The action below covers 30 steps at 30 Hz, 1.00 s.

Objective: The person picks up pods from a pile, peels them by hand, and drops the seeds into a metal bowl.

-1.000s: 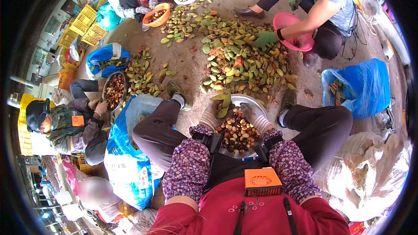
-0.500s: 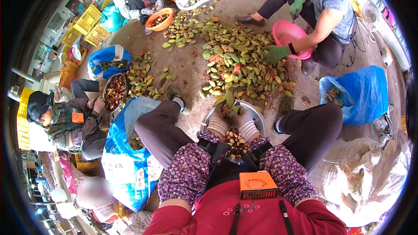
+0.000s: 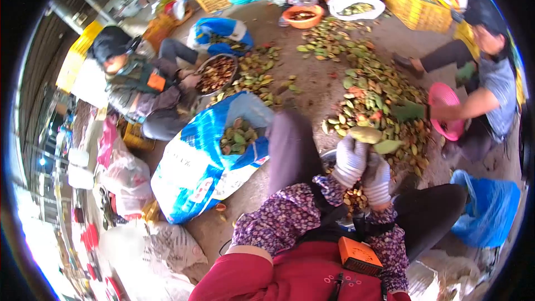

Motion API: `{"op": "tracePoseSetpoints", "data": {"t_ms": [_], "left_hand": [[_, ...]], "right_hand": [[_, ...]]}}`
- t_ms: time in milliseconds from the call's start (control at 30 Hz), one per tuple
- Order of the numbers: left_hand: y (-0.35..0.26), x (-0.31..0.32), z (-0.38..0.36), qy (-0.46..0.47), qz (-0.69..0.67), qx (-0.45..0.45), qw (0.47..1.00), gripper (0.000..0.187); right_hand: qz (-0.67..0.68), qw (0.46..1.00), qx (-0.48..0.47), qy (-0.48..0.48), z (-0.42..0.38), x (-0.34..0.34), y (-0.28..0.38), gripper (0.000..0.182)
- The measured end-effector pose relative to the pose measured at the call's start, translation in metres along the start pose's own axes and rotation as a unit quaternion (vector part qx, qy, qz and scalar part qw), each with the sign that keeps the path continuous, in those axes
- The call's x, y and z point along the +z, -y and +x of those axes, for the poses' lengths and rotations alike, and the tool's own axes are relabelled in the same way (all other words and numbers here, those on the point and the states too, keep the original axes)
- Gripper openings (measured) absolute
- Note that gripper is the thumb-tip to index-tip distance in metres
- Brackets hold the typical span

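Above a metal bowl [image 3: 329, 158] of brown and pale nuts [image 3: 355, 200], my two gloved hands are close together. My left hand [image 3: 350, 161] has its fingers closed on a yellow-green pod [image 3: 365, 134]. Beside it, my right hand [image 3: 377, 179] is closed at the end of a green pod piece [image 3: 388, 146]. Both gloves are white and grey, and the fingertips are partly hidden behind the pods. Beyond the bowl lies a heap of green, yellow and reddish pods [image 3: 384, 106].
A blue-white sack [image 3: 195, 159] of husks stands at left, a blue bag [image 3: 490, 212] at right. Co-workers sit around: one person [image 3: 134, 89] left with a nut bowl, one person [image 3: 496, 89] right by a pink basket [image 3: 444, 100], another behind an orange bowl [image 3: 302, 17].
The view has turned left, so the scene appears shifted right. My hands remain together over the bowl, with the pods now more apart. The right co-worker's gloved hand is still at the heap.
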<state>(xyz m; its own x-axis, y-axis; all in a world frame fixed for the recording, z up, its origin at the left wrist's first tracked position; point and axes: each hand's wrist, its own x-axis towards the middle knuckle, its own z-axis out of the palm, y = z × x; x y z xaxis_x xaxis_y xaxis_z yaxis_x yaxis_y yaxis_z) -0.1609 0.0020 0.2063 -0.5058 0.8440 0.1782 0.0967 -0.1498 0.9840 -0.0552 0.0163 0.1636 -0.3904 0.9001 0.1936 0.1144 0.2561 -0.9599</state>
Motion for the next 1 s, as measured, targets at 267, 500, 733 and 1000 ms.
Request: {"op": "tracePoseSetpoints", "data": {"t_ms": [267,500,733,1000], "left_hand": [[-0.073,-0.076,0.110,-0.004,0.171,0.204,0.964,0.015],[0.072,-0.313,0.155,0.124,0.617,0.121,0.768,0.055],[-0.105,-0.207,0.194,0.180,0.615,-0.023,0.767,0.025],[-0.199,-0.019,0.294,0.284,0.679,0.219,0.640,0.029]], "right_hand": [[0.140,0.988,-0.046,-0.051,0.009,0.003,0.055,0.042],[0.165,0.961,0.061,-0.214,0.004,-0.037,0.011,0.023],[0.300,0.868,0.174,-0.357,0.005,-0.069,-0.051,0.018],[0.285,0.862,0.215,-0.359,0.009,-0.068,-0.073,0.018]]}}
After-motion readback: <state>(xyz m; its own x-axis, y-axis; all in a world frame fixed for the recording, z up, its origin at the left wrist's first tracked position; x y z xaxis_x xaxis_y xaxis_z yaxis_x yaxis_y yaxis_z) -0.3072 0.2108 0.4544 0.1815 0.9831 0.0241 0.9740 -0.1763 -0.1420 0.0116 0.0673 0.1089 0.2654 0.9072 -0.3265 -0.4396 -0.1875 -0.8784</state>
